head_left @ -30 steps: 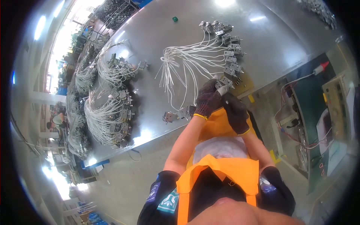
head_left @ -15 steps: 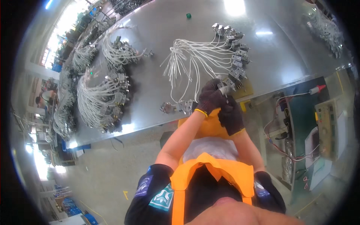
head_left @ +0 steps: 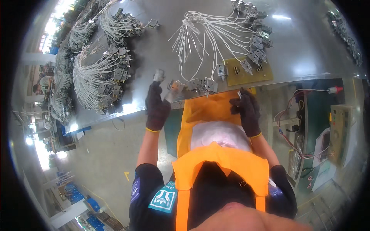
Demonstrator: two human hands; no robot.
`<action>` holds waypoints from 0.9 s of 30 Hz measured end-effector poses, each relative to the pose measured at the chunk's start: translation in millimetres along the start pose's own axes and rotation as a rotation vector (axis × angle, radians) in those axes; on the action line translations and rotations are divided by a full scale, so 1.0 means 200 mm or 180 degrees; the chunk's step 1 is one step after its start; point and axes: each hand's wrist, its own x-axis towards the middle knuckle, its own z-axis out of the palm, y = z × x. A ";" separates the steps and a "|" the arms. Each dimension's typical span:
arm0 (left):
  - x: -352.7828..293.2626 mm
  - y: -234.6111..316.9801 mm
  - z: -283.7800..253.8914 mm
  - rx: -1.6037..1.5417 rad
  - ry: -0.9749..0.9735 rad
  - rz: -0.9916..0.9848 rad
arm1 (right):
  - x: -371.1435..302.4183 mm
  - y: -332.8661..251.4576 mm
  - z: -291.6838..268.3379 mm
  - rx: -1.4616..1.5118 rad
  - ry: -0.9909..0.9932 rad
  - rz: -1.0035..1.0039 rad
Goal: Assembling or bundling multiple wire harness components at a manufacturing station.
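My left hand point(head_left: 157, 107), in a dark glove with a yellow cuff, reaches over the table's near edge. Its fingertips close on a small grey, shiny piece point(head_left: 158, 75), blurred, its kind unclear. My right hand point(head_left: 246, 111), gloved alike, is just off the edge, fingers curled round a thin item with a silvery tip point(head_left: 239, 94), mostly hidden. Between the hands lie small metal switch-like parts point(head_left: 204, 86) and an orange-faced part point(head_left: 176, 86). A yellow plate point(head_left: 250, 79) with metal contacts carries one part with a white wire. Behind it fans a bundle of white wires point(head_left: 210, 29) ending in metal parts.
Further wire bundles point(head_left: 90, 73) with metal parts are heaped along the table's left side. Another heap point(head_left: 345, 36) sits at the far right. Beside the table, lower right, stand a control box point(head_left: 341, 134) and red and white cables point(head_left: 283, 133).
My hands, earlier together at a metal part by the yellow plate, have separated. The left moved left to the small grey piece; the right drew back slightly right. The view shifted, and the plate is uncovered.
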 end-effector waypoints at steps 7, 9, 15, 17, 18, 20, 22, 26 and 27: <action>-0.12 0.02 0.17 0.0899 -0.0012 0.0884 | 0.08 0.03 0.17 -0.1098 -0.0394 -0.1606; -0.09 0.16 0.20 0.0857 -0.0329 0.0601 | 0.09 0.03 0.20 -0.1510 -0.0508 -0.1705; -0.01 0.16 0.39 0.1829 -0.0399 0.0417 | 0.21 -0.11 0.39 -0.2096 -0.0784 -0.2598; 0.01 0.14 0.37 0.1811 -0.0719 0.0381 | 0.23 -0.15 0.41 -0.1498 -0.0821 -0.1561; 0.02 0.13 0.35 0.1796 -0.1044 0.0337 | 0.27 -0.13 0.39 -0.1487 -0.0817 -0.1563; 0.03 0.11 0.33 0.2026 -0.1086 0.0376 | 0.34 -0.08 0.34 -0.1786 -0.0847 -0.2158; 0.03 0.08 0.30 0.2250 -0.1133 0.0409 | 0.32 -0.07 0.33 -0.1718 -0.0784 -0.2066; 0.05 0.01 0.21 0.1248 -0.0731 0.0868 | 0.29 -0.10 0.35 -0.2108 -0.0647 -0.2158; 0.06 -0.01 0.20 0.0950 -0.0461 0.1002 | 0.29 -0.09 0.34 -0.2098 -0.0630 -0.2161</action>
